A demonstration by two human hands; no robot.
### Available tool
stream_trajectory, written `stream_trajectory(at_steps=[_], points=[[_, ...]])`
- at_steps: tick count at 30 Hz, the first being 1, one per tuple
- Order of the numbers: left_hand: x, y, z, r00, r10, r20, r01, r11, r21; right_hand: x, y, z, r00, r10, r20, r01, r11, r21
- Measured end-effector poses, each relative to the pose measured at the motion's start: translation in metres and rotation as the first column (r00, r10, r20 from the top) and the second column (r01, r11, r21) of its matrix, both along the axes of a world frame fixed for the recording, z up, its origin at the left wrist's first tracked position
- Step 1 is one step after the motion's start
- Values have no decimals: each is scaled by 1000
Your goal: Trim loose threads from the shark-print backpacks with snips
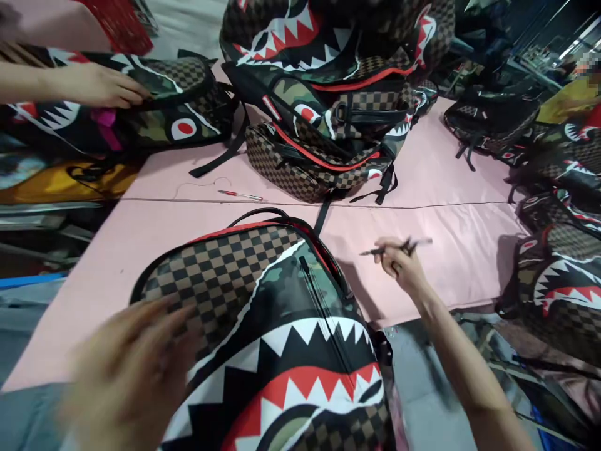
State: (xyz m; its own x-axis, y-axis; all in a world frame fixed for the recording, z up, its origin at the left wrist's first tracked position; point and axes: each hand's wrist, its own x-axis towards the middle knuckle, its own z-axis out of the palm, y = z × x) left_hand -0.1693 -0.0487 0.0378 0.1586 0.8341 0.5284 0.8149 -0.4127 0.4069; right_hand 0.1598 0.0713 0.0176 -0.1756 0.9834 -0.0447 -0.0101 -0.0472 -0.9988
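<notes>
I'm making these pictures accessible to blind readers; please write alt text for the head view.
A shark-mouth backpack fills the foreground at a pink table, the person's blurred left hand near it and right hand holding a slim pointed tool. Behind are piled similar backpacks and, at left, another person's hand at a bag.

Motion blur smears the left grip (129, 379), and whether it touches the near backpack (230, 266) cannot be told; it hides part of that bag, whose lower end runs past the bottom edge. The slim tool (372, 252) is partly covered by the right grip (398, 264), too small and blurred to identify. The top edge crops the uppermost backpack (282, 34); the left edge cuts another person's arm (28, 84).
</notes>
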Motion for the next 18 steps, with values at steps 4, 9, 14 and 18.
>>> stream_trajectory(at_steps=[4,9,14,18], points=[[86,65,-6,861,-354,-366,251,920,-300,17,-97,-28,964,-146,-224,120,985,-128],[139,113,2,543,-729,-417,149,572,-807,-15,-142,-50,895,-359,-265,325,931,-163],[133,92,39,559,-803,-207,39,275,-960,-34,-157,-36,940,-168,-297,159,986,-57],[126,66,57,656,-745,-117,72,216,-974,-49,-178,-23,967,-93,-237,111,992,63]])
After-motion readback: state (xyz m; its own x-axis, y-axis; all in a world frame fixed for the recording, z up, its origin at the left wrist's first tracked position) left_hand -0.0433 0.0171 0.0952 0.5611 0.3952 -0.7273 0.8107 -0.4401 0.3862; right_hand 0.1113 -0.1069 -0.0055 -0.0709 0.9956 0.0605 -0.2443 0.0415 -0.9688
